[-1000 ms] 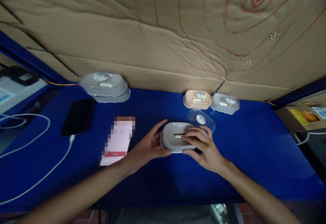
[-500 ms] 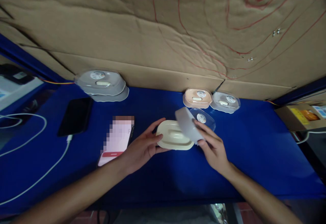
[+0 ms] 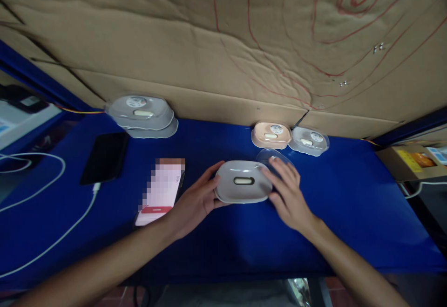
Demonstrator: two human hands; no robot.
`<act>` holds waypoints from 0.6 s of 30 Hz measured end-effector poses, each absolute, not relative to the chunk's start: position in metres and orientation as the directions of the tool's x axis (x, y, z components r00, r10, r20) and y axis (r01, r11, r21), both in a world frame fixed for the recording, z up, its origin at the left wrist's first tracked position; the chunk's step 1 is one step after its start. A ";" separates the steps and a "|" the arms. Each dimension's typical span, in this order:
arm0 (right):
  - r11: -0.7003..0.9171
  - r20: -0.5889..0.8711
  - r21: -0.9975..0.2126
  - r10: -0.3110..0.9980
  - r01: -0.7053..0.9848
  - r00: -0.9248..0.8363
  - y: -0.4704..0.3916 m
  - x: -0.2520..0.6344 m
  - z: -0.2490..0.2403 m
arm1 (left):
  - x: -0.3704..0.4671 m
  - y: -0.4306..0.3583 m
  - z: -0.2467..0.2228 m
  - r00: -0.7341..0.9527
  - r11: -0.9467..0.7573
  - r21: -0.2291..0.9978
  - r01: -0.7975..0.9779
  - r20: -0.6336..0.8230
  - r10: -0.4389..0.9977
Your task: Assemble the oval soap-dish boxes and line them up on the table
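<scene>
A grey oval dish (image 3: 227, 189) with a cream bar showing through its central slot is held above the blue table. My left hand (image 3: 199, 204) grips its left end, thumb at the rim and fingers underneath. My right hand (image 3: 289, 197) touches the dish's right rim, its fingers spread. Behind the right fingers lies a clear lid (image 3: 268, 154), partly covered by them. The cream base is hidden under the grey dish, apart from the bar in the slot.
Stacked grey dishes (image 3: 150, 116) stand at the back left. A peach dish (image 3: 271, 134) and a covered grey one (image 3: 309, 140) sit at the back right. Two phones, black (image 3: 104, 158) and lit (image 3: 162, 190), lie left; a white cable (image 3: 82, 214) crosses the table (image 3: 366, 214).
The grey piece, tilted in my right hand before, now lies flat over the cream base. My right fingers have loosened and spread at its right side. My left hand keeps its hold.
</scene>
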State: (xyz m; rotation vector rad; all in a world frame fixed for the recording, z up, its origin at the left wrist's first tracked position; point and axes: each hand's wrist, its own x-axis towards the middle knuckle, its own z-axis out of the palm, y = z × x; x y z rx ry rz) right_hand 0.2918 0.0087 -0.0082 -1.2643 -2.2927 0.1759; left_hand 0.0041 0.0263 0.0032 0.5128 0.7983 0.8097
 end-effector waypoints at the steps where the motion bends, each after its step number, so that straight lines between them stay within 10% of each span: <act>1: 0.475 0.363 -0.355 0.864 0.805 -0.349 0.013 0.299 -0.011 | 0.004 0.028 0.004 0.431 0.595 0.681 -0.427 -0.425 0.796; 5: 0.321 0.319 -0.310 0.922 0.895 -0.220 0.024 0.317 -0.018 | 0.004 0.030 0.004 0.437 0.562 0.731 -0.387 -0.392 0.810; 11: 0.672 0.302 -0.265 0.739 0.692 -0.602 0.010 0.295 -0.010 | 0.005 0.022 -0.003 0.431 0.467 0.831 -0.304 -0.317 0.845; 18: 0.721 0.442 -0.196 0.669 0.664 -0.597 0.008 0.281 -0.009 | 0.001 0.018 -0.006 0.584 0.382 0.889 -0.253 -0.174 0.793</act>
